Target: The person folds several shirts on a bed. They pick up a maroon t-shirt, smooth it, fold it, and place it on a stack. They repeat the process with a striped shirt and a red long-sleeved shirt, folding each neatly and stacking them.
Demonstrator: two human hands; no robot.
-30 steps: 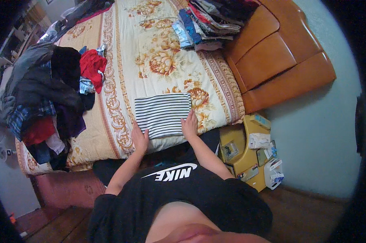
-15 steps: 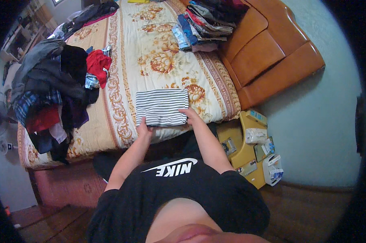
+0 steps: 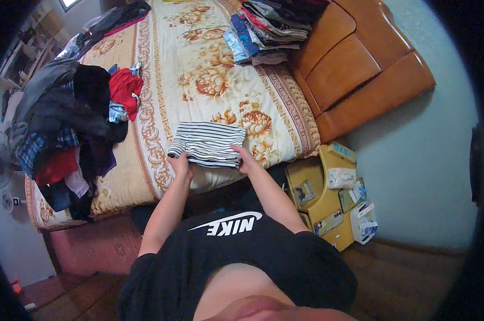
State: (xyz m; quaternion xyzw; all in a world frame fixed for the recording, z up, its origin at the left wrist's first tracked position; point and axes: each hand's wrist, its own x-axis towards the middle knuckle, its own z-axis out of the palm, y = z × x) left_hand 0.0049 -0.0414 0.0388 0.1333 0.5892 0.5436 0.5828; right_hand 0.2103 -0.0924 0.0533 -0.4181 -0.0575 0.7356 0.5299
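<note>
Yellow, curve-edged bedside furniture (image 3: 317, 170) at the right carries a white plastic holder (image 3: 360, 235) with a blue-and-white packet (image 3: 368, 229) in it. A small, clear, box-like container (image 3: 304, 192) rests on the same yellow surface; its contents are too small to tell. A white soft-looking pack (image 3: 341, 178) lies near them.

Cream bedding with orange-brown flowers (image 3: 169, 69) covers the bed. On its left side spreads a loose heap of dark garments (image 3: 44, 109), with a bright red crumpled garment (image 3: 126, 85) at the heap's inner edge. A tall stack of folded, many-coloured clothes (image 3: 271, 35) stands at the far right, beside the glossy brown headboard (image 3: 354, 64). Both heap and stack are well apart from the hands.

The folded, black-and-white striped cloth (image 3: 212, 140) lies at the near edge of the bed, just beyond and between the hands. The left hand (image 3: 182, 165) pinches its near left corner, thumb on top, where the fabric curls up. The right hand (image 3: 245, 159) grips the near right edge, thumb over the stripes; its other fingers are mostly hidden.
</note>
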